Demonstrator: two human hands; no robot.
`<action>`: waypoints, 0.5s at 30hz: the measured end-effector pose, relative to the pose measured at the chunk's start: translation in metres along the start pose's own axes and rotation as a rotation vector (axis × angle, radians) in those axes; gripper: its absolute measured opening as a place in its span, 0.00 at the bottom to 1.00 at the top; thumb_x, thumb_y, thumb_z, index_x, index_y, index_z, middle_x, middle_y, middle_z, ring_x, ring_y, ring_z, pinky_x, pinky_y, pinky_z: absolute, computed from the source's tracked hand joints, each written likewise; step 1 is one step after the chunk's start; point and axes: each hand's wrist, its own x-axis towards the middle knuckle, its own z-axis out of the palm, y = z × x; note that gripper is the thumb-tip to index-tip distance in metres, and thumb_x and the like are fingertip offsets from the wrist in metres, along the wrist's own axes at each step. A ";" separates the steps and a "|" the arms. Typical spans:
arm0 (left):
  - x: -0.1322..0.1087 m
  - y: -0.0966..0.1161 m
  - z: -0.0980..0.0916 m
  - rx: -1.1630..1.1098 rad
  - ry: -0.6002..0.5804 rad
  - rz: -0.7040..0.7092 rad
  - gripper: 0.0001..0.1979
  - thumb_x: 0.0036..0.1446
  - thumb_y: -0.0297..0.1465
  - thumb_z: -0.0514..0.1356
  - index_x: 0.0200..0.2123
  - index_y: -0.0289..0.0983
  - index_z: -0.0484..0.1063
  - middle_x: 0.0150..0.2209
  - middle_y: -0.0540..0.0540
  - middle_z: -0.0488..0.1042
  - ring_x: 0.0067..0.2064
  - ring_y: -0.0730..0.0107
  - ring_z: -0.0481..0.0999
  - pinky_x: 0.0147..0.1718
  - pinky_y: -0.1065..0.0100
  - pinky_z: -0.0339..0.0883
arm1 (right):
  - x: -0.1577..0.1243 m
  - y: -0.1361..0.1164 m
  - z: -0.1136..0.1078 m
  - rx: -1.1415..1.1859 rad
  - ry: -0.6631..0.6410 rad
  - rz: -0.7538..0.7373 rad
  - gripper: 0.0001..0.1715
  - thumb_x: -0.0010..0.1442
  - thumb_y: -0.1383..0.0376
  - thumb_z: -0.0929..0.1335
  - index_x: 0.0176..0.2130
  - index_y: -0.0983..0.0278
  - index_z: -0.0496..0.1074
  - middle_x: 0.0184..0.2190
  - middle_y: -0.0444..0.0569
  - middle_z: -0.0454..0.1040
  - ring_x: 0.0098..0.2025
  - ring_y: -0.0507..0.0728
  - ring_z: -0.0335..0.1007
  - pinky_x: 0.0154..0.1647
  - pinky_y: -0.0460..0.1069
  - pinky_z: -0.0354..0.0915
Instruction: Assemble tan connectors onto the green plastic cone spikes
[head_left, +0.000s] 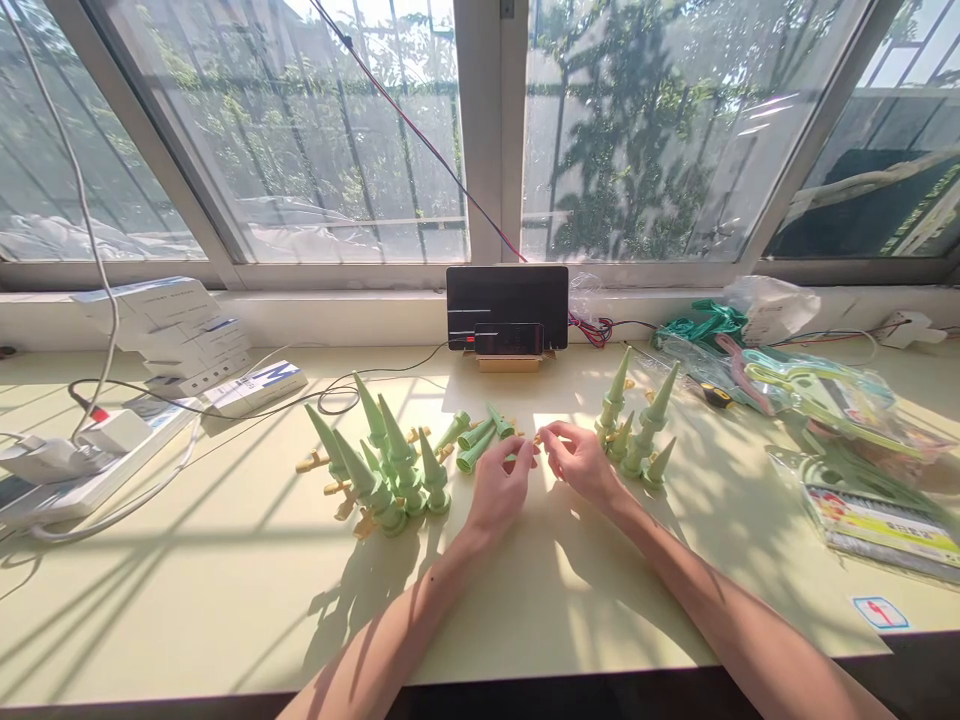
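My left hand (pixel 501 487) and my right hand (pixel 581 462) meet above the middle of the table, fingertips almost touching. Both are closed in a pinch around a small tan piece (pixel 537 438), mostly hidden by the fingers. Just beyond my left hand several pale green cone-shaped pieces (pixel 474 437) lie on their sides. To the left stands a group of upright green spires (pixel 401 460), with small tan pieces (pixel 365 524) sticking out from their sides. A smaller group of green spires (pixel 641 440) stands close to the right of my right hand.
A dark tablet (pixel 508 300) with a phone (pixel 508 339) before it stands at the window. White boxes (pixel 180 330) and a power strip (pixel 105 460) with cables lie left. At right are plastic-wrapped packets (pixel 877 520), a yellow-black cutter (pixel 715 394) and a sticker (pixel 880 613).
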 end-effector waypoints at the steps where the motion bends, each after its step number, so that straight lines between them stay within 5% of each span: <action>1: 0.000 0.001 0.000 -0.002 0.001 0.000 0.16 0.63 0.43 0.57 0.30 0.37 0.72 0.29 0.48 0.72 0.26 0.73 0.71 0.22 0.72 0.61 | 0.000 0.000 0.000 0.001 -0.001 0.006 0.22 0.65 0.49 0.66 0.31 0.64 0.70 0.17 0.39 0.62 0.18 0.49 0.57 0.19 0.46 0.55; 15: 0.002 -0.002 0.000 -0.009 0.074 -0.026 0.17 0.63 0.44 0.56 0.30 0.36 0.72 0.28 0.49 0.71 0.20 0.79 0.64 0.19 0.72 0.56 | -0.001 0.000 0.001 -0.021 0.036 0.036 0.25 0.63 0.46 0.67 0.28 0.63 0.68 0.15 0.37 0.57 0.18 0.49 0.54 0.20 0.46 0.52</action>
